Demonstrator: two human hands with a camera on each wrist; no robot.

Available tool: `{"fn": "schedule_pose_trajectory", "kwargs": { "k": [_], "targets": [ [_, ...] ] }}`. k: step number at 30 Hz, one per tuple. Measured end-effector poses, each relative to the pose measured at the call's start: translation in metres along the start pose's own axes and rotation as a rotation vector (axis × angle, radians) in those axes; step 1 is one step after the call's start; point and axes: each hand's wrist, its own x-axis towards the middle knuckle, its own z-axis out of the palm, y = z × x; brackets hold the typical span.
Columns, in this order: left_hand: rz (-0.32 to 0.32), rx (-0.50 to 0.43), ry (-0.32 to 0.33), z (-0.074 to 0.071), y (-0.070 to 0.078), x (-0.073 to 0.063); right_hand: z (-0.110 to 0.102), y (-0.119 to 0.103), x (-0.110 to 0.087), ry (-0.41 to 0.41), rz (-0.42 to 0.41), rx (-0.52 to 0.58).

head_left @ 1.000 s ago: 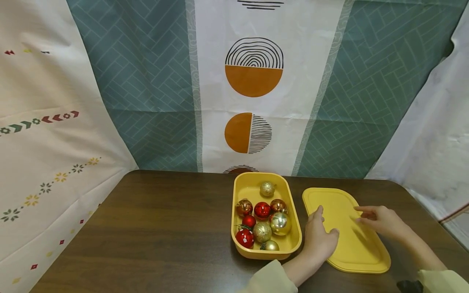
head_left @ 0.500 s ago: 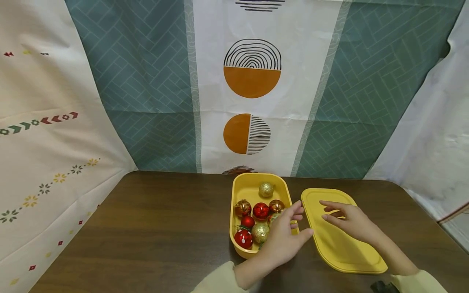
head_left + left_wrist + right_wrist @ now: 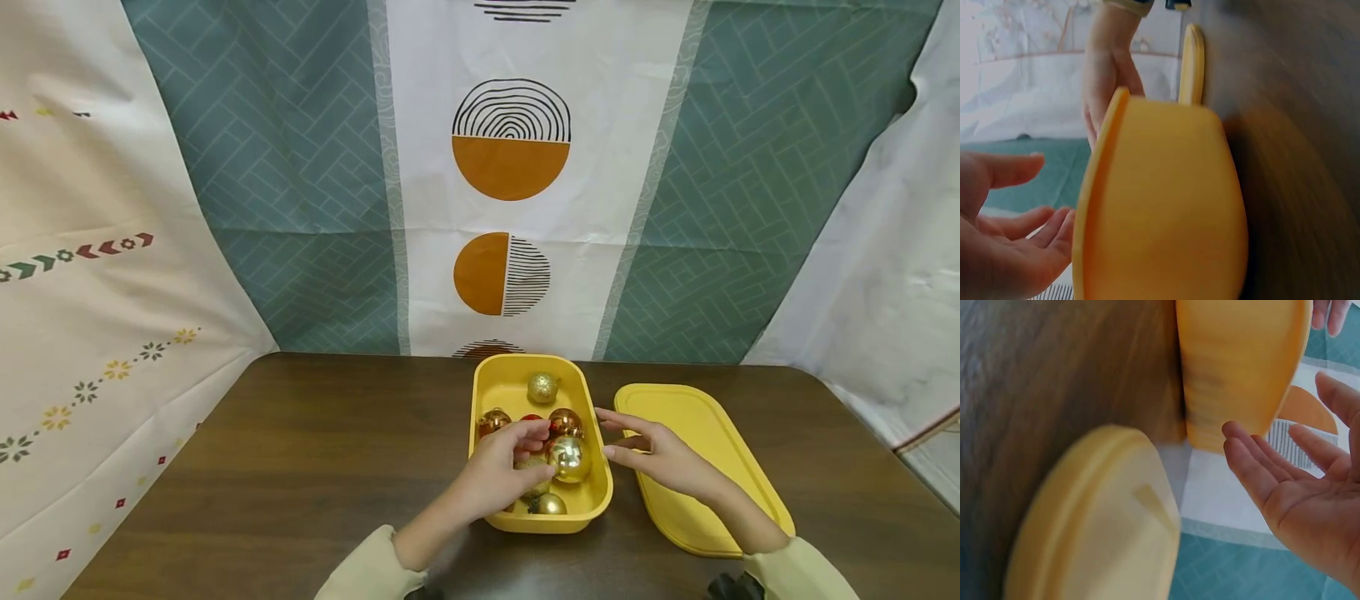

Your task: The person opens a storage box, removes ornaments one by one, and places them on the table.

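Yellow box (image 3: 542, 525) stands on the dark surface (image 3: 337, 467), baubles (image 3: 566, 422) inside. Left hand (image 3: 495, 471) over the box's near-left part, fingers loosely bent, thumb apart, grip released. Right hand (image 3: 656, 457) just beside the box's right wall, fingers extended, grip likewise released; whether the fingertips touch the wall, cannot tell. Shiny gold bauble (image 3: 568, 460) in the box's right half, between the hands; glittery gold ball (image 3: 542, 387) at its far end. Yellow lid (image 3: 697, 417) lies flat to the box's right.
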Motion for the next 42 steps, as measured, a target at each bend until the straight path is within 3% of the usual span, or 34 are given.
{"fn": "schedule_pose_trajectory", "kwargs": {
  "k": [12,22,42],
  "targets": [
    [-0.004,0.307,-0.173,-0.014,-0.018,0.006,0.011,0.013,0.01,-0.107,0.033,0.19],
    [-0.007,0.573,-0.221,-0.008,-0.017,0.013,0.013,0.013,0.009,-0.074,0.054,0.156],
    [0.021,0.726,-0.205,0.004,-0.023,0.022,0.01,0.006,0.01,-0.078,0.072,0.179]
  ]
}}
